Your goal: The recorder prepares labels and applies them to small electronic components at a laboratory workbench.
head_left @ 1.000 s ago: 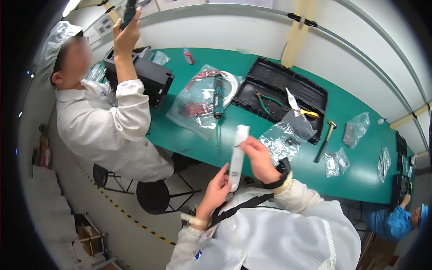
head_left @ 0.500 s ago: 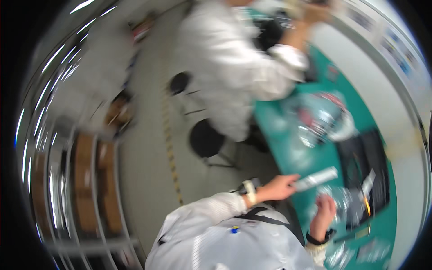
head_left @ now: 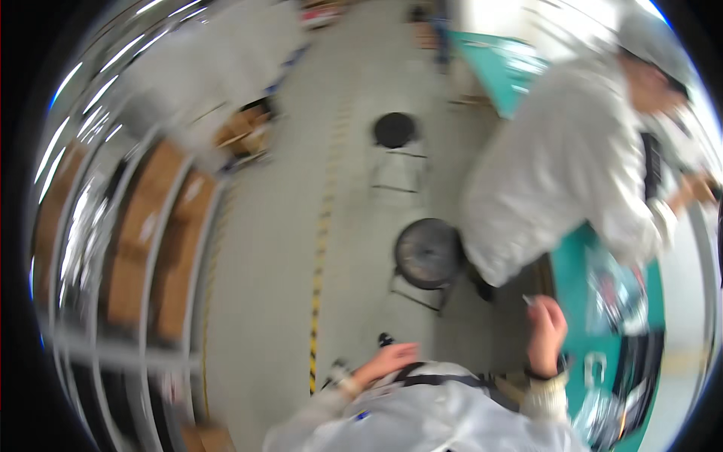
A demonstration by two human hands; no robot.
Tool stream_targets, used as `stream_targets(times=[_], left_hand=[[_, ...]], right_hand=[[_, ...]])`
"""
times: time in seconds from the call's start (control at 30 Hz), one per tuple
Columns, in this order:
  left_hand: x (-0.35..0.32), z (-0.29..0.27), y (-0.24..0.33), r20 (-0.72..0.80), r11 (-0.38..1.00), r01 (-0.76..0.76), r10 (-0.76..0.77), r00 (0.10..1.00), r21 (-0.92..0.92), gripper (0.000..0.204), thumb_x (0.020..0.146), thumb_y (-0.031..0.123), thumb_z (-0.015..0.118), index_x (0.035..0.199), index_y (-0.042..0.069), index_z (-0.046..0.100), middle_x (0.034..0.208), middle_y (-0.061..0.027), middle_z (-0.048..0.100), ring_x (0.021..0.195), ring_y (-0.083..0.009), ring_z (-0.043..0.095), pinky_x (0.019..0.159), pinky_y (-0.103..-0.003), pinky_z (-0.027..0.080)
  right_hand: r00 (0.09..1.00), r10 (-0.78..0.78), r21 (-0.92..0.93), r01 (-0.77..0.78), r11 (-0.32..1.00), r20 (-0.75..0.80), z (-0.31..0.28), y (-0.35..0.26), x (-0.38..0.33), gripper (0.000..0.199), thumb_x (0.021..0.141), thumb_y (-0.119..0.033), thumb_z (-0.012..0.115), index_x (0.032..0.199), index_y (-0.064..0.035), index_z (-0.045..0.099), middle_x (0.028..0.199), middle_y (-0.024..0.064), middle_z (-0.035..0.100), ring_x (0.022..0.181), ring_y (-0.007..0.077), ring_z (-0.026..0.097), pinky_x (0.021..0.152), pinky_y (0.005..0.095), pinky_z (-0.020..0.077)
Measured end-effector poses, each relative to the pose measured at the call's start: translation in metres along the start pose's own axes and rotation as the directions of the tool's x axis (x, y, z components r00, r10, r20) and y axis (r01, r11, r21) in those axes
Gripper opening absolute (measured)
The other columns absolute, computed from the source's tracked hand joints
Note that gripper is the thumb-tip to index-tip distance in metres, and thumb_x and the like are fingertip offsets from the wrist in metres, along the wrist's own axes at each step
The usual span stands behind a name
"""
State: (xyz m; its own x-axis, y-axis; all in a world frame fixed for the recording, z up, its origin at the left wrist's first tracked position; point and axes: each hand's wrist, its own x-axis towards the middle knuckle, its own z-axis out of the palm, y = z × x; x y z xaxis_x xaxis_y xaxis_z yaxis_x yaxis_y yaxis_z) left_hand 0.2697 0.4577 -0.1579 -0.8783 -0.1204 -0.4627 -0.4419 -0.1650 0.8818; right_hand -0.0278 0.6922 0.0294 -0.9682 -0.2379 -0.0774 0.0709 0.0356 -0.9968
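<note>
My left hand point(head_left: 387, 361) is held in front of my body above the floor, its fingers stretched out and holding nothing. A dark wristband sits on that wrist. My right hand point(head_left: 546, 335) is raised near the table's edge, fingers curled together. A small whitish bit point(head_left: 528, 300) shows at its fingertips, too small and blurred to name. Beside my right wrist, on the green table point(head_left: 570, 271), lies a flat white piece with a rectangular outline point(head_left: 594, 370). Clear plastic bags point(head_left: 597, 410) lie close to it.
A co-worker in a white coat point(head_left: 553, 151) leans over the table ahead on the right. Two round black stools point(head_left: 428, 252) stand on the floor. Shelves with brown cartons point(head_left: 139, 256) line the left. A black case point(head_left: 640, 365) and a clear bag with reddish contents point(head_left: 617, 294) lie on the table.
My view has turned left toward the aisle. My left hand has let go of the white strip-like piece and drawn back to the left. My right hand has risen from the table.
</note>
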Motion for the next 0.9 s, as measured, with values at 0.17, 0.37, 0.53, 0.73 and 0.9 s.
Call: stream_targets(times=[0.17,0.37,0.53,0.73,0.9], left_hand=[[-0.102,-0.140,-0.044,-0.391,0.970,0.207,-0.242,0.888,-0.128,0.049,0.099,0.016,0.066,0.142,-0.005,0.056,0.120,-0.0143,0.073,0.098,-0.0171,0.071,0.084,-0.030,0.057],[-0.083,-0.242,-0.001,-0.410,0.965,0.250,-0.262,0.874,-0.085,0.047,0.098,0.017,0.066,0.139,-0.005,0.059,0.115,-0.0140,0.074,0.093,-0.0170,0.071,0.080,-0.029,0.056],[-0.048,-0.311,0.027,-0.506,0.978,0.177,-0.208,0.837,-0.111,0.045,0.101,0.021,0.065,0.137,-0.005,0.060,0.115,-0.0113,0.072,0.101,-0.0173,0.068,0.086,-0.031,0.054],[0.028,-0.420,0.022,-0.357,0.995,0.100,-0.103,0.928,-0.028,0.045,0.100,0.027,0.066,0.135,-0.001,0.063,0.119,-0.0124,0.073,0.106,-0.0186,0.069,0.094,-0.034,0.054],[-0.003,-0.504,-0.029,-0.732,0.937,0.328,-0.307,0.608,-0.121,0.033,0.095,0.028,0.065,0.112,0.001,0.073,0.095,-0.0132,0.076,0.086,-0.0233,0.072,0.080,-0.037,0.057]], right_hand=[[0.984,-0.142,0.218,0.164,0.962,-0.110,0.109,-0.023,0.078,0.015,0.096,-0.012,0.068,0.103,0.0018,0.069,0.088,0.0030,0.069,0.079,0.0105,0.061,0.074,0.0257,0.0482],[0.977,-0.126,0.211,0.162,0.964,-0.174,0.199,-0.027,0.095,0.013,0.098,-0.012,0.068,0.102,0.0000,0.069,0.088,0.0020,0.068,0.079,0.0102,0.060,0.074,0.0258,0.0479],[0.998,-0.062,0.295,0.057,0.954,0.007,0.325,-0.005,0.123,0.013,0.097,-0.014,0.066,0.101,-0.0017,0.069,0.085,0.0018,0.065,0.077,0.0113,0.058,0.072,0.0270,0.0461],[0.991,-0.128,0.225,0.132,0.966,-0.031,0.412,0.022,0.215,0.016,0.102,-0.017,0.063,0.104,-0.0020,0.067,0.087,-0.0008,0.060,0.078,0.0084,0.051,0.071,0.0255,0.0420],[0.986,0.074,0.292,-0.115,0.949,0.149,0.572,0.050,0.292,0.016,0.100,-0.019,0.063,0.105,-0.0044,0.068,0.092,0.0004,0.064,0.079,0.0091,0.056,0.071,0.0257,0.0461]])
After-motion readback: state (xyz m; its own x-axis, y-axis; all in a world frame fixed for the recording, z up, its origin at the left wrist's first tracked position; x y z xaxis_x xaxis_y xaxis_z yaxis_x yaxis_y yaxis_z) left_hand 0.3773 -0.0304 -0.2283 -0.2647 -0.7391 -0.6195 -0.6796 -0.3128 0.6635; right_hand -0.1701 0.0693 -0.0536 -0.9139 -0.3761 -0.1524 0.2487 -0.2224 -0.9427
